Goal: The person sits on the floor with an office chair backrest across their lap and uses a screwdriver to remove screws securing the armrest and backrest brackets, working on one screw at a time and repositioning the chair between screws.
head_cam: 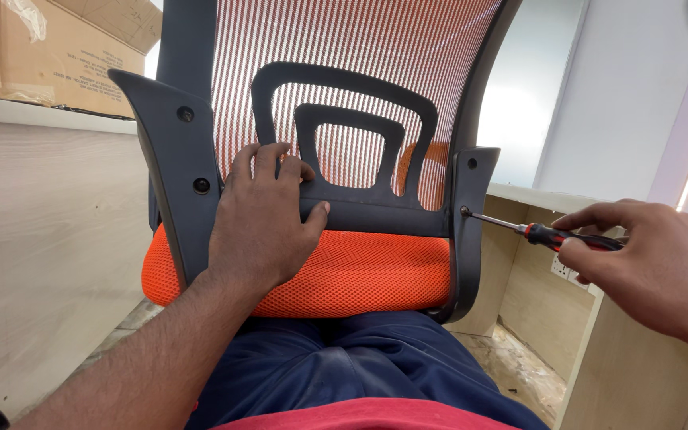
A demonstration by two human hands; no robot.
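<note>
So the chair (344,159) fills most of the frame, tipped toward the camera and sitting against the person's lap, with the orange seat cushion (360,275) across the middle and the red-and-white mesh back (360,40) running up to the top edge. The left hand (264,215) is centre-left, pressed flat on the black back frame (360,211), fingers hooked over its top edge and thumb lying along the lower bar, so it's gripping that frame. The right hand (654,263) is over at the right edge, closed around the red-and-black handle of a screwdriver (531,231). The shaft points left and the tip sits right at a screw hole in the right armrest bracket (471,223), touching or as good as touching, can't quite tell. The left armrest bracket (173,159) stands at left of centre with two screw holes showing. Dark blue trousers (344,366) and a strip of red shirt (376,416) fill the bottom. A cardboard box (49,56) sits on a shelf in the upper left, above a pale wood panel (41,239). There's a light wood bench (623,374) at lower right, with a wall socket (560,267) just under the screwdriver handle.
</note>
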